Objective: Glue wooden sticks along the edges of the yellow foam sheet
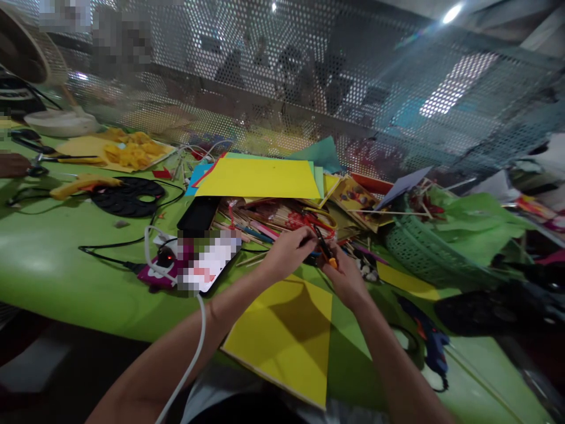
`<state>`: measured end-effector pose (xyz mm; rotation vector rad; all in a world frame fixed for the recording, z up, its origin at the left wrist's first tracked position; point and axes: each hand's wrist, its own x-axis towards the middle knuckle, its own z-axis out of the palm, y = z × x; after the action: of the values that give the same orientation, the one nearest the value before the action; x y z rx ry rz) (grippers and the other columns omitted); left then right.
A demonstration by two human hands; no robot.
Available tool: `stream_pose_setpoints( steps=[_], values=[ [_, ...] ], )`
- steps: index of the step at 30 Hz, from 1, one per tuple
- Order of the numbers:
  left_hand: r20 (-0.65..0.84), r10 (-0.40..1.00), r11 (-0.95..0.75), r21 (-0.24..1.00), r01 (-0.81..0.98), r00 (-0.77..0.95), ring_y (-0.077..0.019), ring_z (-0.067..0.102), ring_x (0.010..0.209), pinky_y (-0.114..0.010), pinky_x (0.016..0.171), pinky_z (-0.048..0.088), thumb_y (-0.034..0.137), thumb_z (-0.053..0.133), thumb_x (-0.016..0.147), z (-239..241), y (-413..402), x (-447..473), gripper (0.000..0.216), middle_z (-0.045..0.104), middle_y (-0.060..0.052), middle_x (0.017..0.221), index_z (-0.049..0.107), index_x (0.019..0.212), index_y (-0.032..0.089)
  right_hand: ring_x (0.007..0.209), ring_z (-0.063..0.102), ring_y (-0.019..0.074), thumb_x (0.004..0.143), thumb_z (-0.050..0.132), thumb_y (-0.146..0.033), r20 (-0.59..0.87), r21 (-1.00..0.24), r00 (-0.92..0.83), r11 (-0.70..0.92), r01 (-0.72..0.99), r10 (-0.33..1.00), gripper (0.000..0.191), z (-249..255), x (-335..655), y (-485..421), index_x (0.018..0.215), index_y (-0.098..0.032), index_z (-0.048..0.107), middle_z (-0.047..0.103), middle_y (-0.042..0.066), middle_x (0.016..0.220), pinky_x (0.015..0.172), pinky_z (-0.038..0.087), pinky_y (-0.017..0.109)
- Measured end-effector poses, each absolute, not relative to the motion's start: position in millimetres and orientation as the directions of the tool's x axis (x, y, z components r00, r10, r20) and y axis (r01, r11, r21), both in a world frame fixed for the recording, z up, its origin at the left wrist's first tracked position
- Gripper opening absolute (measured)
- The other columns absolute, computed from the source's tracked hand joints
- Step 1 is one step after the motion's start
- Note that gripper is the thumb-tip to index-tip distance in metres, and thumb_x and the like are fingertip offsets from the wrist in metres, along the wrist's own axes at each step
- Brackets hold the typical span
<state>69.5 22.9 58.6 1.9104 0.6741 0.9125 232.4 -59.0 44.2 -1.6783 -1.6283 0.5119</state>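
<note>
My right hand [346, 274] is closed around a slim black-and-orange hand tool [325, 247] whose dark end points away from me; its exact kind is unclear. Beside it, my left hand [291, 250] has thumb and fingers pinched together near the tool's far end, and whatever they pinch is too small to make out. Both hands are raised over the table just past a yellow sheet [282, 335] at the near edge. Behind them lies a heap of thin wooden sticks [265, 218], partly covered by a stack of coloured paper [260, 178].
A lit phone [216, 265] and a purple power strip [154, 274] with cables lie left. Right are a green basket [424, 253] and a blue glue gun [430, 338]. A black palette [119, 197] and a fan [62, 122] stand farther left, near another person's hand [15, 165].
</note>
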Motion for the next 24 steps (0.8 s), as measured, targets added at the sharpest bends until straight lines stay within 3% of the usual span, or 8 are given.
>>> stream_pose_setpoints(
  steps=[5, 11, 19, 24],
  values=[
    [0.356, 0.735, -0.516, 0.845, 0.136, 0.577, -0.0157, 0.060, 0.078, -0.024, 0.072, 0.044, 0.025, 0.048, 0.093, 55, 24, 72, 0.013, 0.065, -0.001, 0.083, 0.058, 0.086, 0.019, 0.077, 0.056, 0.0206, 0.086, 0.052, -0.032, 0.208, -0.723, 0.148, 0.050, 0.689, 0.967, 0.021, 42, 232, -58, 0.103, -0.021, 0.057, 0.062, 0.001, 0.081, 0.074, 0.043, 0.031],
    [0.366, 0.755, -0.566, 0.782, 0.260, 0.543, -0.0157, 0.057, 0.072, -0.024, 0.064, 0.038, 0.027, 0.053, 0.093, 57, 23, 67, 0.011, 0.062, 0.000, 0.078, 0.055, 0.085, 0.020, 0.081, 0.057, 0.0222, 0.085, 0.054, -0.035, 0.225, -0.735, 0.209, 0.025, 0.677, 0.952, 0.025, 43, 235, -58, 0.102, -0.020, 0.061, 0.066, 0.004, 0.091, 0.075, 0.043, 0.033],
    [0.420, 0.734, -0.615, 0.744, 0.260, 0.534, -0.0134, 0.052, 0.065, -0.023, 0.062, 0.032, 0.027, 0.050, 0.096, 58, 21, 64, 0.020, 0.055, 0.003, 0.069, 0.051, 0.077, 0.021, 0.087, 0.060, 0.0217, 0.078, 0.063, -0.038, 0.053, -0.947, 0.197, -0.013, 0.320, 0.979, 0.042, 34, 240, -52, 0.117, -0.024, 0.062, 0.067, 0.003, 0.101, 0.081, 0.046, 0.033],
    [0.423, 0.731, -0.614, 0.750, 0.247, 0.536, -0.0129, 0.050, 0.063, -0.023, 0.060, 0.031, 0.027, 0.049, 0.096, 56, 21, 65, 0.020, 0.053, 0.003, 0.067, 0.050, 0.077, 0.021, 0.090, 0.059, 0.0223, 0.079, 0.065, -0.040, 0.023, -0.956, 0.174, -0.029, 0.291, 0.984, 0.043, 33, 244, -54, 0.119, -0.026, 0.062, 0.067, 0.004, 0.103, 0.087, 0.046, 0.036]
  ],
)
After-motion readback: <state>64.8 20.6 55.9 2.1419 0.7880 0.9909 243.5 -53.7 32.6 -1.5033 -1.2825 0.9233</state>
